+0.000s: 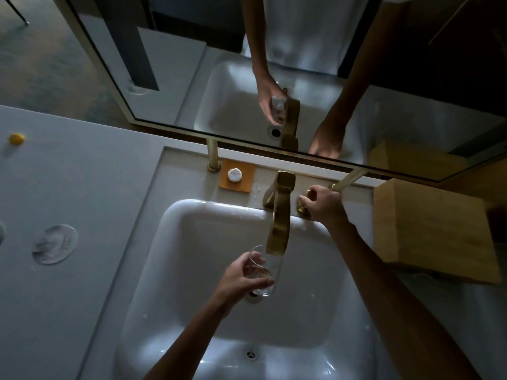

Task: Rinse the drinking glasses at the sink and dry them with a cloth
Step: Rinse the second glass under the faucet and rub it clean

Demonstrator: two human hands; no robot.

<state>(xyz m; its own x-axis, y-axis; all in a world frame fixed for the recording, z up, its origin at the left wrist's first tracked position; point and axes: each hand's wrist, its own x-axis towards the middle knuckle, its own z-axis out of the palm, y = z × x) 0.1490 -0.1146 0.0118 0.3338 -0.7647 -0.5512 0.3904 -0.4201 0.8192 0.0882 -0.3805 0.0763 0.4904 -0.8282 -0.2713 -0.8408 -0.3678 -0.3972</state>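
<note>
Over the middle of the sink [192, 242], the left hand [241, 278] grasps a clear glass [267, 272], fingers and thumb wrapped round its side. It holds the glass tilted, the rim just beneath the tip of the brass tap [279, 223] and the base above the drain. I can't tell whether water is running. At the sink's back edge, just right of the tap, the right hand [322, 202] is curled round a brass handle [303, 208], which it mostly hides. Left of the tap on the same back edge lies an orange mat [247, 178] with a small white round piece [234, 175] on it. Along the back runs a mirror [164, 64] showing both hands and the glass. On the table to the left lie a round glass dish [55, 244] and, nearer the far left corner, a small yellow thing [16, 138]. A wooden box [433, 229] stands right of the sink.
</note>
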